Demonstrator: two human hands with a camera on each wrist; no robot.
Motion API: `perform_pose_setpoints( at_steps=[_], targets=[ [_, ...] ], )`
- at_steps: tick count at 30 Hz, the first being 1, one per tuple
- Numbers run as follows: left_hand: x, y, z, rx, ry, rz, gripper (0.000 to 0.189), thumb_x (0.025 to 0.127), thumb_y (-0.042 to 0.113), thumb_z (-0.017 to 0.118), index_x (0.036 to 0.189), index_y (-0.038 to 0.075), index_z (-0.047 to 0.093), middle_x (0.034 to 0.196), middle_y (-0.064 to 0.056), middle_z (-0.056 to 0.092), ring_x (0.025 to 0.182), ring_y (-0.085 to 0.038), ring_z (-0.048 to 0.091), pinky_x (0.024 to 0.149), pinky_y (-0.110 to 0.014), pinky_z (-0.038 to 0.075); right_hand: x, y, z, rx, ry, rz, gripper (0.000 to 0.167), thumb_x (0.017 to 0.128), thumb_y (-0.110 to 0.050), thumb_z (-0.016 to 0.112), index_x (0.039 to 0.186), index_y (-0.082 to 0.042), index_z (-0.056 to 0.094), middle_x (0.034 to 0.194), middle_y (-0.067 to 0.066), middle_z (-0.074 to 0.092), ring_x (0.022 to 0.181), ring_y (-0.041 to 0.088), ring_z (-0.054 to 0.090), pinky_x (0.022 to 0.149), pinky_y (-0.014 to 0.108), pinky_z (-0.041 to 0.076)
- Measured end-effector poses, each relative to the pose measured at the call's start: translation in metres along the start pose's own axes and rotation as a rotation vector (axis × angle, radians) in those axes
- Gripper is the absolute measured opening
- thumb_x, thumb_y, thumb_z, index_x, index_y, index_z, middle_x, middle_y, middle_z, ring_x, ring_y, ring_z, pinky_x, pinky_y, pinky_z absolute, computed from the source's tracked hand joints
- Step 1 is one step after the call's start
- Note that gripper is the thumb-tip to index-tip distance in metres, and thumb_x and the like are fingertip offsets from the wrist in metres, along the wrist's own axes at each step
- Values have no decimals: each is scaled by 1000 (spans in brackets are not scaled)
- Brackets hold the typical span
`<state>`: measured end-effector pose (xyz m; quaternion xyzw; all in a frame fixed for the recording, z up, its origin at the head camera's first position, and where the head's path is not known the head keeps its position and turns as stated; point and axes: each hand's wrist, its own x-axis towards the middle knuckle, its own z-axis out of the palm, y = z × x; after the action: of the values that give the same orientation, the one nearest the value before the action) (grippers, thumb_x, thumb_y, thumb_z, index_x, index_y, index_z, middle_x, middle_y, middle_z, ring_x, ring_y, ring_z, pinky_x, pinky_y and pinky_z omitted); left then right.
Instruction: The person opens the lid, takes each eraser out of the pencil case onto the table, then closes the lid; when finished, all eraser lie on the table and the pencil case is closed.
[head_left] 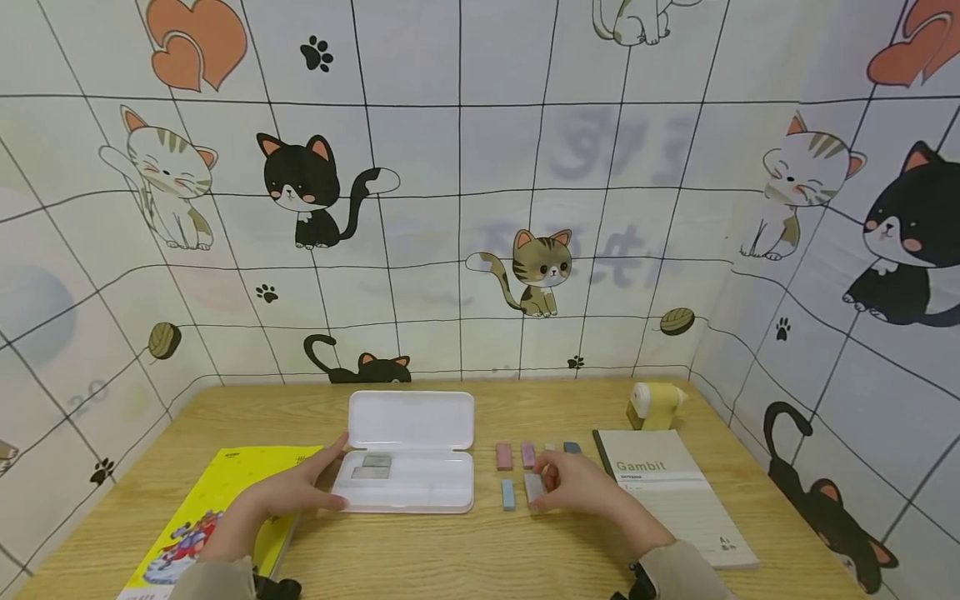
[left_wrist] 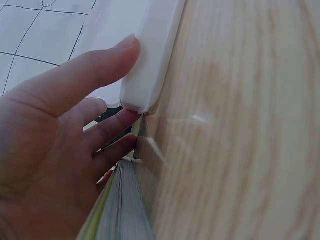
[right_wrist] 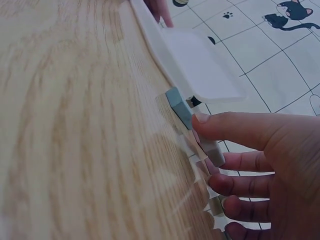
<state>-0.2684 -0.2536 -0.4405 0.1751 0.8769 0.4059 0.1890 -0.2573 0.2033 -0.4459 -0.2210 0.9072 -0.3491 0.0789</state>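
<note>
A white pencil case (head_left: 431, 483) lies with its lid (head_left: 411, 419) folded back, and two grey block-shaped erasers (head_left: 371, 472) sit in its left part. My left hand (head_left: 288, 490) touches the case's left side, fingers extended, the thumb (left_wrist: 120, 57) by the front corner. To the right of the case, my right hand (head_left: 581, 483) pinches a grey eraser (head_left: 533, 487) between thumb and index finger, low over the table. Beside it is a light blue eraser (head_left: 508, 495). Behind these, pink (head_left: 504, 456), purple (head_left: 528, 454) and dark blue (head_left: 572, 447) ones stand in a row.
A yellow book (head_left: 202, 500) lies at the left, partly under the left forearm. At the right is a Gambit notebook (head_left: 675, 487), with a yellow pencil sharpener (head_left: 656, 406) behind it. Cat-printed cloth (head_left: 435, 208) surrounds the wooden table (head_left: 420, 558) at the back and sides.
</note>
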Motion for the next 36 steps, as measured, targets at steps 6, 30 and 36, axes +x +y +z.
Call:
perform_pose_setpoints(
  at_steps=[6, 30, 36],
  targets=[
    [1, -4, 1, 22, 14, 6, 111, 77, 44, 77, 157, 17, 6, 157, -26, 16, 142, -45, 9, 109, -67, 7, 0, 2, 1, -12, 5, -7, 42, 72, -33, 85, 98, -10, 61, 69, -7, 55, 58, 7, 46, 51, 25, 39],
    [3, -5, 1, -34, 27, -54, 112, 74, 40, 81, 157, 17, 9, 159, -18, 16, 145, -38, 6, 112, -63, 4, 0, 0, 5, -111, 26, 0, 41, 71, -36, 85, 97, -13, 63, 69, -8, 52, 58, 7, 43, 51, 25, 37],
    [0, 0, 0, -2, 1, -20, 110, 78, 40, 78, 157, 16, 5, 158, -25, 14, 143, -45, 6, 109, -67, 4, 0, 1, 6, -123, 27, 0, 41, 70, -36, 85, 96, -13, 63, 68, -8, 52, 58, 7, 43, 51, 26, 37]
  ],
)
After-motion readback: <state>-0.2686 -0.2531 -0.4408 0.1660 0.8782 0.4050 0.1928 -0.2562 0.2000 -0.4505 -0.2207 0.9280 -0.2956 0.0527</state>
